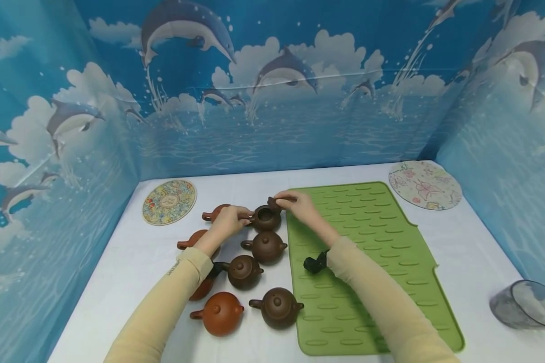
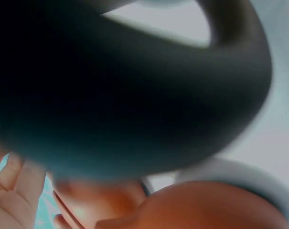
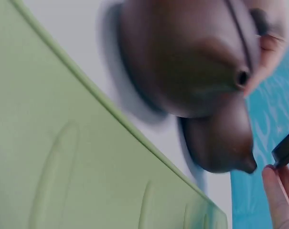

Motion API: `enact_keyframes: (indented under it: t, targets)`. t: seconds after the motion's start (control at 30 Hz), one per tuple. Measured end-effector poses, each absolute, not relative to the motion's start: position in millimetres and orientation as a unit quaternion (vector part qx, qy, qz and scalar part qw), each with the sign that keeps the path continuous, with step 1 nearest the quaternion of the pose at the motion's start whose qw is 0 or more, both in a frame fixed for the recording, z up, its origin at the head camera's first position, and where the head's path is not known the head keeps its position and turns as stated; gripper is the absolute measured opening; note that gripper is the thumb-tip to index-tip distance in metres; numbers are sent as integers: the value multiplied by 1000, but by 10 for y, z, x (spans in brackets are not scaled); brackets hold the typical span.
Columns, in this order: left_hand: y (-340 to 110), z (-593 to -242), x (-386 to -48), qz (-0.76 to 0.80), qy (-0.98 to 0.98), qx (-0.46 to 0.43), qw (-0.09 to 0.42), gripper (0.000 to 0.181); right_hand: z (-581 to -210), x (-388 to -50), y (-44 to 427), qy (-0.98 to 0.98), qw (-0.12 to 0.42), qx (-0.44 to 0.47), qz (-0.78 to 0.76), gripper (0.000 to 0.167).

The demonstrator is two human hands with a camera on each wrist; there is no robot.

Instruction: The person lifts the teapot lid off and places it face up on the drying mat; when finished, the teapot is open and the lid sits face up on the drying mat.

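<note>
Pinching lid [image 1: 273, 202] w/ R hand [image 1: 301, 205], L hand [image 1: 228, 222] gripping handle [image 1: 250, 222]; brn teapot [image 1: 268, 226] btwn.

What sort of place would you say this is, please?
It looks like a staged recording booth, though I can't be certain: a dolphin-print backdrop encloses three visible sides of a white tabletop, where brown and orange teapots stand in rough rows.

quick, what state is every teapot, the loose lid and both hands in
Farthest brown teapot: lid off, mouth uncovered
Loose lid: off the mouth, between fingers
Other three brown teapots: upright, lids on
Nearest orange teapot: upright, lid on
Other three orange teapots: partly hidden, lids can't be told
Left hand: at the open teapot's handle, gripping
Right hand: pinching the lid
</note>
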State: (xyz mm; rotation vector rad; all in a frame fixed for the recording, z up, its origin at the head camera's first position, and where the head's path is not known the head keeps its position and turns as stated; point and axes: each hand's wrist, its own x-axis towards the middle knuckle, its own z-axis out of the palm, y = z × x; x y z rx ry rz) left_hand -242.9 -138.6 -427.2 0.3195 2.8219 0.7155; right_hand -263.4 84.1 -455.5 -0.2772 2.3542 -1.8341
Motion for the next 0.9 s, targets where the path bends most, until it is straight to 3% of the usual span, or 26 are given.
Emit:
enact_keyframes:
  t: [0.2,0.4,0.6,0.9]
  targets:
    - [-1386,-4287,-2415,245,958,105,103,29,-4624,-2655,1096,618,155,17,-771,43]
    - [-1387,-4298,-2418,242,959,110,97,29,-4683,-2631,1303,548,188,37,-814,48]
    - [-1371,-4284,-2420,245,958,110,102,29,-4673,-2602,1486,524,193,30,-829,50]
    - [-1367,-4288,-2420,246,958,106,103,28,-4699,-2562,1608,691,158,46,-704,54]
